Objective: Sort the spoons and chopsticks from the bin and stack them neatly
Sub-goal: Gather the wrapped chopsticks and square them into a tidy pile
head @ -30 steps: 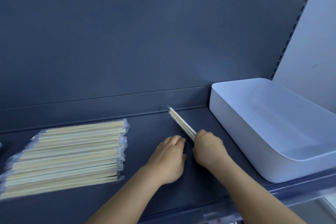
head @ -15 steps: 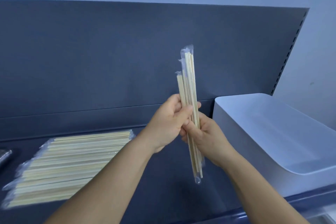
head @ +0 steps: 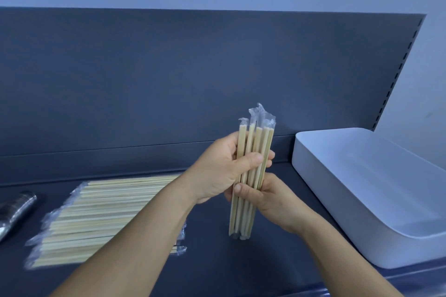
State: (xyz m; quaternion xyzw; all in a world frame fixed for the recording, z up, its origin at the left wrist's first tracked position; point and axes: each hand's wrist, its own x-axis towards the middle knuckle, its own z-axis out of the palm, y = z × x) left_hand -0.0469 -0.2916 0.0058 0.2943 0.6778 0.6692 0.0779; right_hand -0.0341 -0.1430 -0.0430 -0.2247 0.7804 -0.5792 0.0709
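A bundle of plastic-wrapped wooden chopsticks [head: 253, 142] stands upright with its lower ends on the dark shelf [head: 217, 267]. My left hand [head: 222, 171] grips the upper half, thumb across the front. Lower down, my right hand [head: 260, 198] holds the same bundle from the right side. A flat stack of wrapped chopsticks [head: 96, 214] lies on the shelf to the left, partly hidden by my left forearm. The white bin [head: 362, 190] sits at the right, and the part of its inside that I see holds nothing.
Wrapped shiny spoons [head: 14, 212] lie at the far left edge of the shelf. The shelf's dark back panel [head: 193, 79] rises behind everything. Its front lip [head: 410, 277] runs below the bin.
Both hands lifted the loose chopsticks off the shelf, then lowered them and stood them on end. Their tops have been evened out into one bundle.
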